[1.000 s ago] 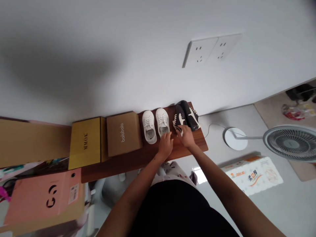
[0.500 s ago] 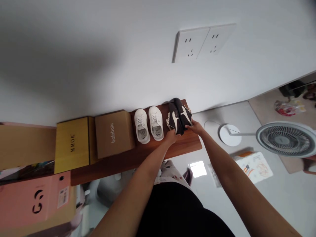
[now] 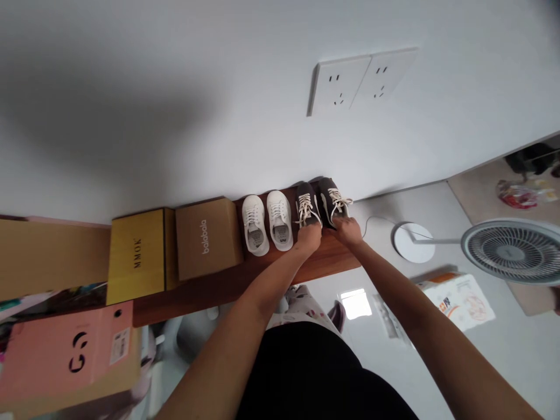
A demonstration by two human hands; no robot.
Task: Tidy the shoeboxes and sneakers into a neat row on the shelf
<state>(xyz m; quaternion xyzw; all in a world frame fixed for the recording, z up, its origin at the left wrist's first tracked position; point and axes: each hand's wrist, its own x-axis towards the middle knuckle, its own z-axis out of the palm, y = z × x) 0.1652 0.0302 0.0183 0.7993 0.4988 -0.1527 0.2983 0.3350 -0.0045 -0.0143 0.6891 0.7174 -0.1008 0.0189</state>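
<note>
Two dark sneakers with cream laces stand upright side by side at the right end of a brown wooden shelf. My left hand (image 3: 310, 235) grips the heel end of the left dark sneaker (image 3: 305, 201). On the heel of the right dark sneaker (image 3: 331, 195) my right hand (image 3: 348, 231) is closed. The fingers of both hands are partly hidden by the hands themselves and the shoes. Just left of them a pair of white sneakers sits toes to the wall: one white sneaker (image 3: 253, 217) and its mate (image 3: 279, 214).
The wooden shelf (image 3: 326, 256) runs along the wall. On it are a brown shoe box (image 3: 192, 239) and a yellow box (image 3: 136, 256). A pink box (image 3: 65, 356) lies lower left. Right, on the floor, stand a fan (image 3: 510, 252) and a white package (image 3: 466, 300).
The dark sneakers, earlier tilted on their sides and pressed together, now stand upright with a gap between them. Both hands have turned with the shoes. The view has shifted slightly.
</note>
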